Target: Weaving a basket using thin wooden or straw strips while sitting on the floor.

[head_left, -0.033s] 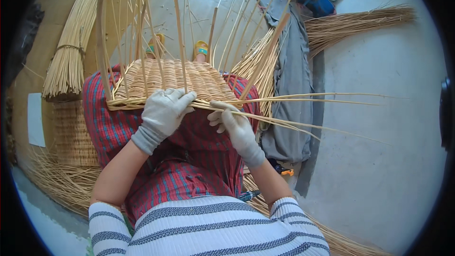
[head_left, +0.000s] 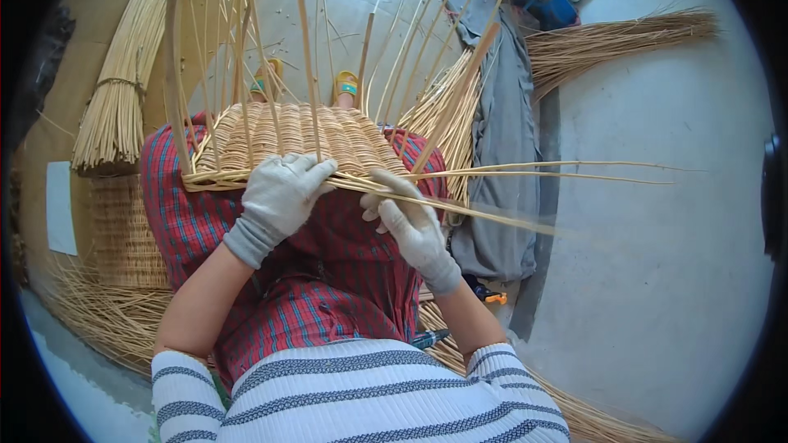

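A woven wicker panel (head_left: 287, 135) with long upright rods lies across my lap on red plaid cloth (head_left: 197, 221). My left hand (head_left: 286, 197), in a white glove, grips the near woven edge at the middle, fingers over the top. My right hand (head_left: 406, 221), also gloved, is closed on long pale rods (head_left: 492, 215) just right of it, under the edge's right part. Those rods stretch out to the right, their far ends blurred. Another pair of rods (head_left: 574, 166) sticks out rightward from the panel's right corner.
Bundles of canes lie at the left (head_left: 119, 90), upper right (head_left: 624, 41) and lower left (head_left: 107, 312). A woven piece (head_left: 131, 230) stands at the left. Grey cloth (head_left: 501, 139) lies beside my right knee; a blue container (head_left: 554, 12) is at the top. My sandalled feet (head_left: 345, 86) show beyond the panel.
My right hand's fingers have shifted slightly on the rods, and the lower rods' far ends have moved and blurred. My left hand is almost unmoved.
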Available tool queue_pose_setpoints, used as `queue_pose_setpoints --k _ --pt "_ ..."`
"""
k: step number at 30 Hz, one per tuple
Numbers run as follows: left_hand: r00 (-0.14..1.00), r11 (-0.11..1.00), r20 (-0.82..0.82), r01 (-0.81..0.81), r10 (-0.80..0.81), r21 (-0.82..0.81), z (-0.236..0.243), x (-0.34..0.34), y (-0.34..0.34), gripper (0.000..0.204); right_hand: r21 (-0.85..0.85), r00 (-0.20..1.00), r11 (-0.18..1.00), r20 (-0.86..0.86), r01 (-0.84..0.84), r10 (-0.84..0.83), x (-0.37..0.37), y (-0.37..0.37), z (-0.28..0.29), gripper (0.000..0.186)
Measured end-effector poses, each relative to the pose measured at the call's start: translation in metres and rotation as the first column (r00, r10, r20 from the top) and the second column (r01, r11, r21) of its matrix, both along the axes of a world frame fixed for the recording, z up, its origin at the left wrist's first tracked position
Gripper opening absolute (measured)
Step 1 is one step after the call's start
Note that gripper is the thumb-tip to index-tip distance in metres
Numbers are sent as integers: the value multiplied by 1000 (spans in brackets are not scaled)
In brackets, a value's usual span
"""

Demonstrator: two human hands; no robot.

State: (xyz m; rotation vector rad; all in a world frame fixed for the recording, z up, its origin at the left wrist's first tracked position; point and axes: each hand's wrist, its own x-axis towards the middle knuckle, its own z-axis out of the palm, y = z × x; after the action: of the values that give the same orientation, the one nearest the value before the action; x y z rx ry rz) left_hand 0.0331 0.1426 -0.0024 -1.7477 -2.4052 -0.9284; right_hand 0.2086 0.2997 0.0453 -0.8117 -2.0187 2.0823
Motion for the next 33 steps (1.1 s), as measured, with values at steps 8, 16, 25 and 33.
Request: queue_pose_setpoints --k 8,16,25,33 --pt "987 993 135 -82 92 -81 -2 -3 2 24 868 896 497 223 -3 -383 25 93 32 35" --pt "969 992 216 -112 121 -56 3 -14 0 31 605 929 715 -322 351 -183 -80 38 67 9" --pt "922 969 -304 -205 238 135 -3 37 3 46 765 956 644 -183 -8 230 -208 -1 43 38" --pt "937 978 -295 -146 186 151 -41 37 36 50 530 666 418 672 -738 324 -71 76 48 37"
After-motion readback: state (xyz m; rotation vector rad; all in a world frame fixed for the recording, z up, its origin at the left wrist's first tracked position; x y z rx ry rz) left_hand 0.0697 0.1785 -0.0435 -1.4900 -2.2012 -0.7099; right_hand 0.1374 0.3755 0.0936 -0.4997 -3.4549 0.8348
